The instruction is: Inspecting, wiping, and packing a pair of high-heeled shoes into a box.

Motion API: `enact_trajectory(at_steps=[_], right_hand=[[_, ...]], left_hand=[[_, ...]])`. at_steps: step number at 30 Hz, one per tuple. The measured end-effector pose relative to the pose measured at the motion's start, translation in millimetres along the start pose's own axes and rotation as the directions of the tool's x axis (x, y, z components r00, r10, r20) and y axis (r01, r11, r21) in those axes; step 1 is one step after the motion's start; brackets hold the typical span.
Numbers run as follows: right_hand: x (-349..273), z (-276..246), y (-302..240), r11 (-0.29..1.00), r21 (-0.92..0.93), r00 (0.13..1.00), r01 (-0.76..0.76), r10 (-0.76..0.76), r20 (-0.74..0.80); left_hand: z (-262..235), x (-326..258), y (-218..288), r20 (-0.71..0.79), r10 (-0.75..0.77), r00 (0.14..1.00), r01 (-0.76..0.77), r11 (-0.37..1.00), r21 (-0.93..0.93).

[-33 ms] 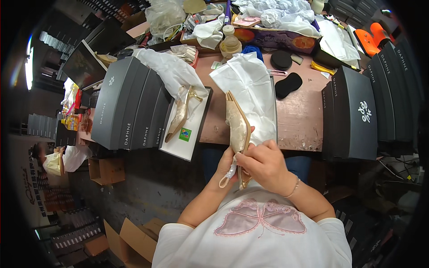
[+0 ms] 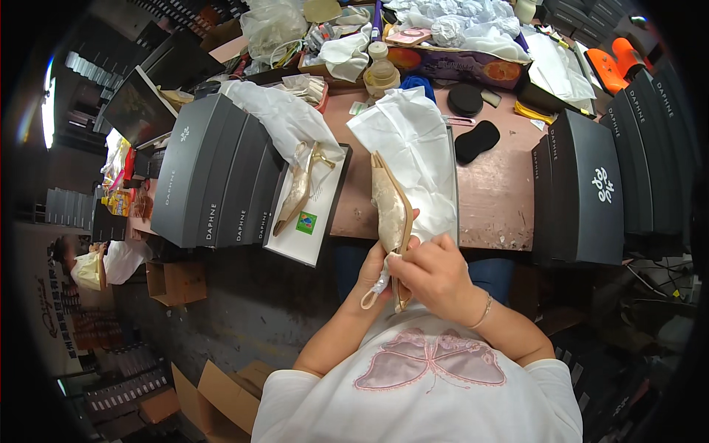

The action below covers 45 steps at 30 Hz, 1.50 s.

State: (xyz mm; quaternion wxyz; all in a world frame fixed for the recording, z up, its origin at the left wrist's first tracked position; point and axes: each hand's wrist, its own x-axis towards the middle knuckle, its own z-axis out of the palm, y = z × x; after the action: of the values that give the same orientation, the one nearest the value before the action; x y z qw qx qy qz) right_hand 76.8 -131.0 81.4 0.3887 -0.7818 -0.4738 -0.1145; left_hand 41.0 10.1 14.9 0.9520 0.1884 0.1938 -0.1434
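Left hand (image 2: 373, 275) clasps the beige shoe (image 2: 390, 214) off the counter's (image 2: 495, 199) near edge | right hand (image 2: 432, 273) pinches white stuffing (image 2: 382, 279) at its heel | best: steady the shoe, feed stuffing gently | mate shoe (image 2: 299, 188) lies in open box (image 2: 314, 236).

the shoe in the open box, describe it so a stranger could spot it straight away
Start at the row of dark grey shoe boxes standing on the table's left side. Against their right end lies an open white-lined box, and the gold high-heeled shoe rests in it. Unlike the matching shoe held in the person's hands, nobody touches it.
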Motion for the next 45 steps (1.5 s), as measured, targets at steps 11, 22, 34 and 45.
enact_trajectory(at_steps=[11, 22, 34, 45], right_hand=[[-48, 10, -17, 0.970, 0.217, 0.934, 0.111, -0.176, 0.311], [-7, -27, 11, 0.829, 0.457, 0.936, -0.322, 0.207, 0.284], [10, -24, 18, -0.370, 0.868, 0.744, -0.331, 0.463, 0.481], [-36, -29, 37, 0.088, 0.860, 0.641, -0.502, 0.705, 0.302]], left_hand=[[-4, 10, 25, 0.159, -0.045, 0.986, 0.111, 0.893, -0.436], [1, -9, 26, 0.098, -0.124, 0.987, 0.145, 0.956, -0.254], [9, -31, 37, 0.487, 0.247, 0.838, -0.546, 0.356, 0.759], [-7, -2, 37, 0.329, 0.036, 0.944, -0.078, 0.990, 0.117]])
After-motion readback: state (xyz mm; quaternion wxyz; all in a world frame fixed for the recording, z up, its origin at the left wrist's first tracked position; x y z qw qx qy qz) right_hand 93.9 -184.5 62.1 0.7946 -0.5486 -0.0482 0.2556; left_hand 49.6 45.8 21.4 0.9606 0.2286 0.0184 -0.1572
